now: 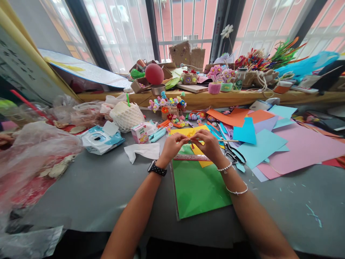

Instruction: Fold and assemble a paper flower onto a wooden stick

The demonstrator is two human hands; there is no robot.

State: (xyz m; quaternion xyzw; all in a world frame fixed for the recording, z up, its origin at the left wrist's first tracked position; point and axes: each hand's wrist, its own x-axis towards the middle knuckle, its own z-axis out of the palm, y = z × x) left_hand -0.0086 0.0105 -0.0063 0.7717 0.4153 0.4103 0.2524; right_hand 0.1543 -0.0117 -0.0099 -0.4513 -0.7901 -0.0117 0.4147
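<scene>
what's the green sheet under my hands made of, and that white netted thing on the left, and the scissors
Green sheet: looks like matte craft paper, flat, thin, evenly coloured. White netted thing: seems foam mesh, soft open lattice, dull finish. Scissors: dark handles, probably plastic; the blades are too small to judge.

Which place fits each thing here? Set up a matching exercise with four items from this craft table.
Things:
1. green sheet
2. scissors
3. red ball
4. wet-wipes pack

Places:
A. on the window ledge
B. left of the left hand
C. just right of the right hand
D. flat on the table between the forearms

Pairs: 1-D, 2-C, 3-A, 4-B
</scene>
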